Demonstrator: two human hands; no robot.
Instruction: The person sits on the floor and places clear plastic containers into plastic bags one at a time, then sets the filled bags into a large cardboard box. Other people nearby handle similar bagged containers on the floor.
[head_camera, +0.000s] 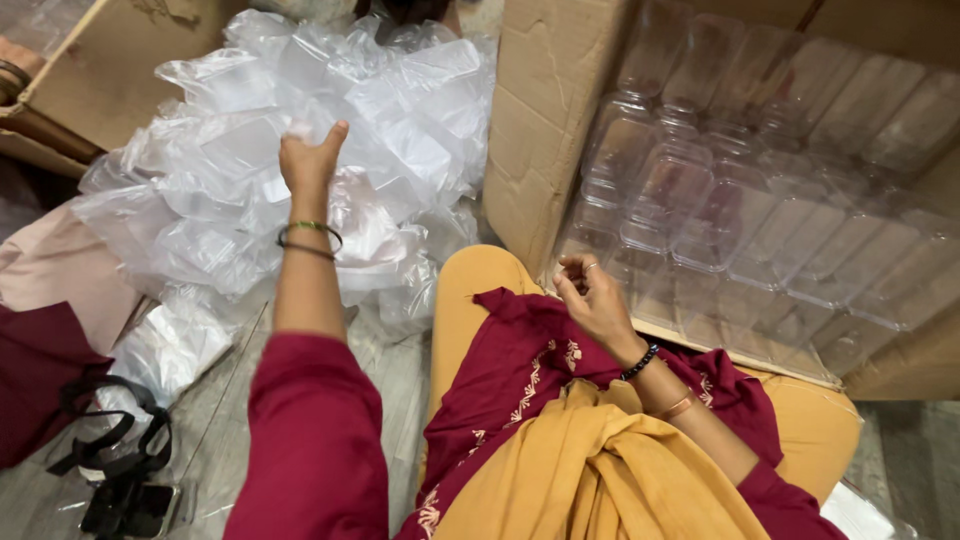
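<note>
The left hand (310, 160) reached into the heap of clear plastic bags (300, 150) in the upper left of the frame, its fingers curled onto one bag's edge. The right hand (592, 300) hovered at centre, loosely curled, pinching nothing that could be made out, just beside the cardboard box (530, 130) packed with stacked clear plastic containers (740, 220) at upper right.

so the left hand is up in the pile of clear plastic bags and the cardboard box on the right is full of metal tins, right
Not quite. The head view shows the cardboard box packed with clear plastic containers, not metal tins. The rest holds: the left hand is up in the pile of clear plastic bags.
</note>
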